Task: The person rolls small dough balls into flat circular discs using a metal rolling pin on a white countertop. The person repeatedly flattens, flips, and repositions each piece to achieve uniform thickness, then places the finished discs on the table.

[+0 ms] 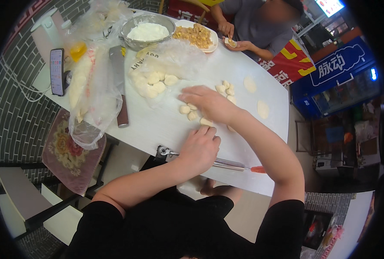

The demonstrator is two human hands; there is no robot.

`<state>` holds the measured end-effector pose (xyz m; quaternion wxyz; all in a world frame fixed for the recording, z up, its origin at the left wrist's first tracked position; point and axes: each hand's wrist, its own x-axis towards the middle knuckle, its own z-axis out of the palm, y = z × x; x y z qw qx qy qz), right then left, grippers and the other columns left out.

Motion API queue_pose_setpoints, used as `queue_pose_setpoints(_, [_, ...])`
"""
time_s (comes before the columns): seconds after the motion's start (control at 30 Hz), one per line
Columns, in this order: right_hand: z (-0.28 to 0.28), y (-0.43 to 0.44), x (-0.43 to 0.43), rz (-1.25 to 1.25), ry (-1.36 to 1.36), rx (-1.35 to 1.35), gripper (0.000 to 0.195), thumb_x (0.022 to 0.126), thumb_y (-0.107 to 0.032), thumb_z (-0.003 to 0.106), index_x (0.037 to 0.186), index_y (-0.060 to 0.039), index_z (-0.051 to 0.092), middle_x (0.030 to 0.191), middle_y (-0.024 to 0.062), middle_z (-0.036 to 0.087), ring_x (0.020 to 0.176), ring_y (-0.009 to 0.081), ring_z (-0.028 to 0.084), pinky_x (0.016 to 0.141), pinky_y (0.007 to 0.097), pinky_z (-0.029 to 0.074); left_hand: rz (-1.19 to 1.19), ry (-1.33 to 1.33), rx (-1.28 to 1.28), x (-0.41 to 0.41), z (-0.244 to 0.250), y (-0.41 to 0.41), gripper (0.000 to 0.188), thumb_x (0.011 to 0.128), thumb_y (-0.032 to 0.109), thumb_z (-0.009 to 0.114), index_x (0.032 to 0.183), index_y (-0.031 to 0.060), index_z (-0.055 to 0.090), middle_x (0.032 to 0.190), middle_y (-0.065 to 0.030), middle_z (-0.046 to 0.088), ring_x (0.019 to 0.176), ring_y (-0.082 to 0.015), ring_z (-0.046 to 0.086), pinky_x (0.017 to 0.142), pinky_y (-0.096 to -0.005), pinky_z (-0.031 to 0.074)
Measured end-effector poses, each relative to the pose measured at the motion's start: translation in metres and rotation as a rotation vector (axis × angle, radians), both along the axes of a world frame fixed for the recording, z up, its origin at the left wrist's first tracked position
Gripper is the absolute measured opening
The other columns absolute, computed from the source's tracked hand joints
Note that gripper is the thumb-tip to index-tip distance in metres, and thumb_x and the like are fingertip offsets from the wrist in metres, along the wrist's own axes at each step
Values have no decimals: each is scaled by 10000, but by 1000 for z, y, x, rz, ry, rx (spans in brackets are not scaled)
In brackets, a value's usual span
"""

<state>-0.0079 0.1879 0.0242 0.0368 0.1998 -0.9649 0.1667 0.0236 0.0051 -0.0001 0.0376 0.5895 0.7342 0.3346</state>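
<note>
My right hand (208,102) reaches over the white table (146,129), palm down with the fingers towards the left, above small dough pieces (185,109); what lies beneath it is hidden. Close to the table's near edge rests my left hand (201,145), fingers curled, its fingertips by a dough piece (206,122). Whether it grips anything is hidden. A metal rolling pin (229,164) with a red handle lies beside and partly behind my left wrist. More dough pieces (226,88) sit right of my right hand, and two flat dough wrappers (262,109) (250,84) lie further right.
A plastic bag of dough balls (153,84), a metal bowl of flour (148,31) and a tray of filling (214,41) stand beyond. At left are a cleaver (117,69), a bag of dough (94,84) and a phone (57,72). Across the table a person (260,26) holds a filled wrapper.
</note>
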Motion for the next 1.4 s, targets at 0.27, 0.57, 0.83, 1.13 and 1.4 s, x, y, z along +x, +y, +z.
queue_pose_setpoints(0.27, [31,18,46,-403,91,-19,277,759,9,649,1026,-39,596,971,124,609,875,324,608,787,385,502,-16,-1,-57,0,2,2,201,801,138,652,961,17,640,1080,-109,563,1064,-280,517,851,-422,448])
queue_pose_setpoints(0.57, [27,46,200,-720,-258,47,198,821,-176,708,924,-52,592,919,127,604,810,325,597,722,413,484,-16,-13,-19,3,5,1,233,803,125,664,1004,7,661,1117,-110,590,1084,-283,536,878,-421,459])
queue_pose_setpoints(0.83, [22,41,195,-769,-194,231,311,888,-334,648,1046,-76,577,1147,114,575,1027,313,558,837,440,450,-29,10,38,1,3,4,235,790,91,671,1004,-4,657,1098,-121,595,1057,-303,550,871,-406,472])
queue_pose_setpoints(1.13, [-30,45,173,-901,-43,315,630,978,-474,461,1495,-136,336,1602,100,170,1496,296,87,1133,638,113,-26,-13,35,0,7,6,233,786,62,669,1007,-8,646,1082,-128,592,1034,-319,555,881,-403,475])
queue_pose_setpoints(1.4, [-22,59,175,-835,129,293,513,994,-412,459,1405,-105,478,1540,118,304,1448,314,225,1117,568,215,-26,15,28,2,9,9,228,789,68,670,1005,-4,646,1081,-124,595,1035,-319,556,889,-405,475])
